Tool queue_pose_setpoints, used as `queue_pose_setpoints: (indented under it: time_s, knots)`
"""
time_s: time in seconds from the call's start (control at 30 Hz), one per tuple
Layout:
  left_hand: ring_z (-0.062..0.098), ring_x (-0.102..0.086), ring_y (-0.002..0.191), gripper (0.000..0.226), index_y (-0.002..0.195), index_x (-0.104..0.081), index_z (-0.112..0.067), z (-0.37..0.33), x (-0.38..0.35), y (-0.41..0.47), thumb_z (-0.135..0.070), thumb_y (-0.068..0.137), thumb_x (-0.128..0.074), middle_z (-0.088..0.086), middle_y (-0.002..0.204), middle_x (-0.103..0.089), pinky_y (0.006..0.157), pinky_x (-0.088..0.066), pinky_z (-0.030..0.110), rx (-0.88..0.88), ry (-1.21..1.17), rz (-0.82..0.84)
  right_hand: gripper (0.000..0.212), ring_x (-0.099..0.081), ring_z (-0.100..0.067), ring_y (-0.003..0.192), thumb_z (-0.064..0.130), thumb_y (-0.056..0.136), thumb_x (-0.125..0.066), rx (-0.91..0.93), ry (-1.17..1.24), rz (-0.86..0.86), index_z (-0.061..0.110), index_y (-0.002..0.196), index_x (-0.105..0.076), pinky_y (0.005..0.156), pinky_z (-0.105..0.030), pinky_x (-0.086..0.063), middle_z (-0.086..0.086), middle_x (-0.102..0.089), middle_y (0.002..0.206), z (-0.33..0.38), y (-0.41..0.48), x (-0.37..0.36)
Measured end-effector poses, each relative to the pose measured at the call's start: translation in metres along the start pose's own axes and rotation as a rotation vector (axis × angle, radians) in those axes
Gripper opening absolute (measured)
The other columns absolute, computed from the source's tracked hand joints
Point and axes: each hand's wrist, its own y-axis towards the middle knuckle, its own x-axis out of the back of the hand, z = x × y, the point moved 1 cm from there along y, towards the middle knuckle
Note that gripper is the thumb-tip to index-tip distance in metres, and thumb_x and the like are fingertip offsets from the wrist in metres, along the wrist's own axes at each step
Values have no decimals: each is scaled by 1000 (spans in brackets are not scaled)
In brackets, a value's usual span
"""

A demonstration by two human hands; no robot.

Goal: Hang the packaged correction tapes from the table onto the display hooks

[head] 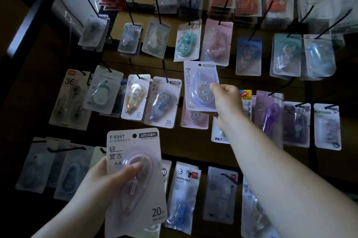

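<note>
While pinched only at the right edge, between thumb and fingertips of the right hand [225, 98] at mid-frame, liable to swivel and miss the hook, itself not discernible: Moon correction tape pack [200, 86], up and left of that hand, punched hole topmost. Could also knock the pink pack [193, 118] hanging just below. Lower left of centre, left hand [105, 179] wrapped round a T-9267 correction tape pack [135, 160], thumb across the blister, card upright above the palm; prone to slipping with attention elsewhere.
</note>
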Motion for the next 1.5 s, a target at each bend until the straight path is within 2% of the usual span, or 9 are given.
queue_pose_setpoints:
  time_s: [0.1, 0.3, 0.6, 0.87, 1.1, 1.2, 1.3, 1.43, 1.5]
  knots:
    - [30, -69, 65, 29, 93, -62, -1, -1, -3, -2, -6, 65, -68, 17, 77, -74, 55, -52, 33, -9, 3, 16, 26, -42, -4, 68, 21, 89, -51, -6, -12, 8, 9, 112, -49, 57, -19, -36, 6, -43, 78, 1, 2, 1]
    - [36, -69, 74, 46, 94, -62, -4, -2, -7, -5, -17, 51, -69, 19, 81, -74, 63, -52, 37, 2, 20, 31, 15, -44, -8, 71, 21, 89, -51, 57, -50, -9, 15, 100, -43, 57, -19, -35, 7, -42, 77, -1, 2, 7]
    - [28, -69, 62, 18, 91, -62, -5, -2, -7, -2, -3, 74, -65, 14, 74, -74, 57, -52, 33, -23, 34, 11, 29, -54, -21, 103, 27, 90, -51, 115, -128, -19, 13, 115, -46, 91, -41, -47, -1, -48, 104, -9, 3, 8]
    - [32, -68, 70, 23, 94, -62, -4, 1, -6, 0, -3, 71, -67, 17, 81, -74, 64, -53, 36, -17, 28, 6, 31, -48, -12, 89, 25, 91, -50, 89, -52, -11, 9, 118, -48, 72, -26, -44, 12, -43, 80, -13, 4, 13]
    - [32, -70, 71, 39, 94, -63, -5, 4, -9, -2, -15, 56, -69, 14, 77, -75, 63, -52, 36, -9, 23, 34, 23, -48, -12, 85, 27, 88, -55, 70, -11, -49, 12, 106, -54, 59, -20, -36, 2, -51, 89, -6, 9, 17]
    - [23, -71, 60, 32, 93, -62, -6, 4, -9, -2, -10, 61, -69, 10, 72, -75, 56, -52, 32, -15, 16, 39, 18, -50, -13, 84, 27, 89, -55, 48, -35, -35, 14, 101, -53, 73, -27, -42, 5, -50, 80, 2, 11, 16]
    - [20, -71, 57, 37, 93, -62, -6, 4, -10, -2, -12, 57, -69, 8, 69, -75, 54, -52, 30, -14, 15, 34, 12, -58, -27, 102, 28, 88, -54, -8, -39, 4, 17, 85, -50, 90, -44, -50, -4, -55, 98, 7, 11, 12]
    - [23, -71, 61, 44, 94, -62, -7, 5, -9, -2, -17, 52, -71, 9, 72, -75, 57, -52, 33, -3, 26, 37, 12, -60, -19, 74, 28, 91, -51, -20, -59, 41, 17, 92, -47, 57, -32, -55, -2, -51, 95, 3, 8, 13]
    - [23, -71, 60, 46, 93, -62, -7, 6, -8, -2, -13, 50, -78, 9, 72, -75, 56, -53, 32, -8, 40, 40, 15, -61, -24, 86, 28, 91, -51, -11, -70, 32, 16, 98, -46, 53, -30, -55, -3, -50, 102, -1, 7, 14]
